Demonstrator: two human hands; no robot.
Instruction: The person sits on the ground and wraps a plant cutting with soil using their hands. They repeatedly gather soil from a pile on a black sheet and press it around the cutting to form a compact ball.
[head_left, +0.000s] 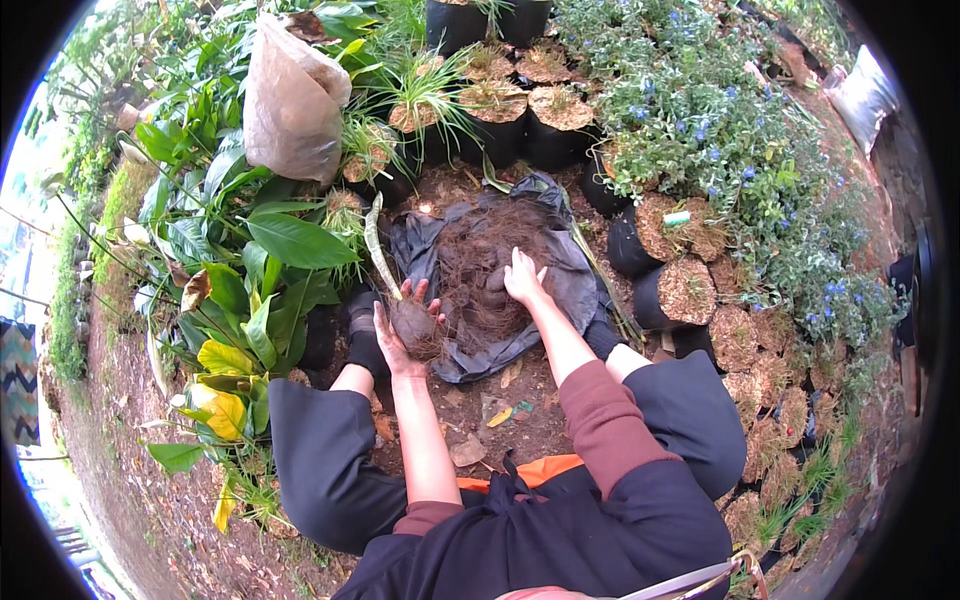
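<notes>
My left hand (394, 349) cups a round brown ball (413, 327) that looks wrapped in fibre, its fingers spread around the sides. A long pale-edged leaf (374, 240) rises from behind the ball and seems to grow from it. On the ground between my feet lies a black plastic sheet (568, 289), crumpled at its edges. It bears a loose heap of brown coir-like fibre (480, 240) with dark lumps in it. My right hand (523, 277) rests on the heap's right side beside a dark lump (496, 280); whatever is beneath its fingers is hidden.
Black grow bags (501, 124) with fibrous tops stand beyond the sheet, and more (682, 292) line the right. Broad-leaved plants (300, 236) crowd the left, near a cloudy plastic bag (292, 105) with contents. Blue-flowered plants (697, 127) fill the upper right. Dry leaves (468, 450) litter the soil.
</notes>
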